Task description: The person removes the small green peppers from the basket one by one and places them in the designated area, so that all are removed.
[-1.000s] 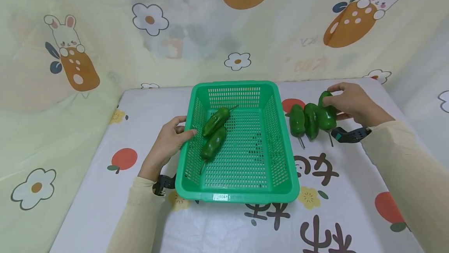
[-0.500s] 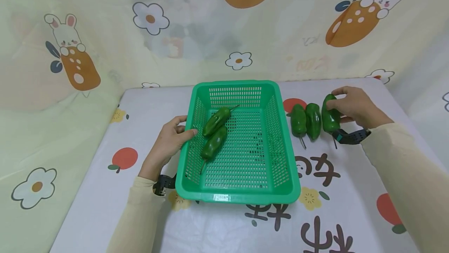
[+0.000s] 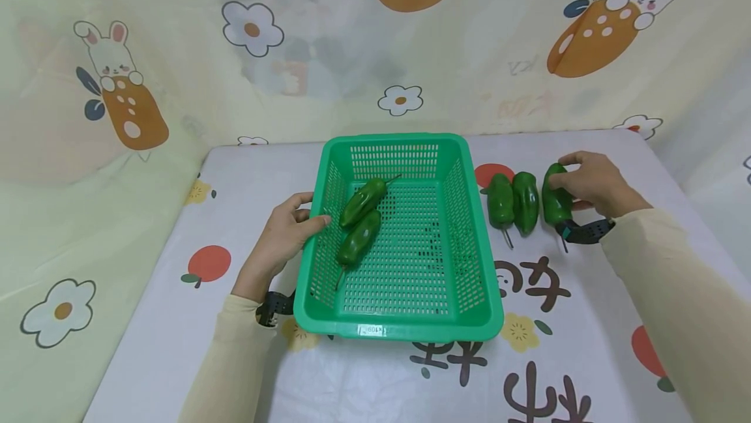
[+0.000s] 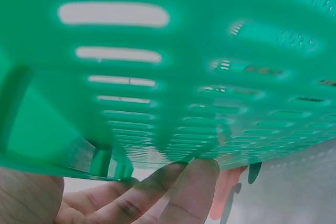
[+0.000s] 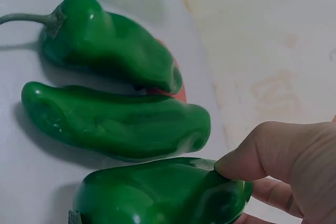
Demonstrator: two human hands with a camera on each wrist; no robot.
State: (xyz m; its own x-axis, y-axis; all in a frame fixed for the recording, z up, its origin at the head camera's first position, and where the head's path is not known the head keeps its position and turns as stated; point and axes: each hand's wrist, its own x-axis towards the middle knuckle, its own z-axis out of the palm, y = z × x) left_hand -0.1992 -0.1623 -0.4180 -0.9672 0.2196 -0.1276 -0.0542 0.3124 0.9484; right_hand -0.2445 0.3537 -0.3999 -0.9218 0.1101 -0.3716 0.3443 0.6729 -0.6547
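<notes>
My left hand (image 3: 281, 237) grips the left rim of a green plastic basket (image 3: 399, 328), thumb over the edge and fingers beneath, as the left wrist view confirms from below. Two green peppers lie inside against the left side: an upper pepper (image 3: 362, 203) and a lower pepper (image 3: 359, 239). Right of the basket, my right hand (image 3: 598, 183) holds a green pepper (image 3: 556, 201) between thumb and fingers. Beside it on the table lie a middle pepper (image 5: 115, 121) and a left pepper (image 5: 110, 45), side by side. In the right wrist view the held pepper is partly cut off below.
A white printed tablecloth (image 3: 587, 319) covers the table. Behind the table hangs a pale patterned curtain (image 3: 328, 84), close to its back edge. Black bands sit on both wrists, the left band (image 3: 276, 307) near the basket's wall.
My right hand has shifted slightly right and toward me with its pepper, opening a gap from the middle pepper. My left hand and the basket stay in place.
</notes>
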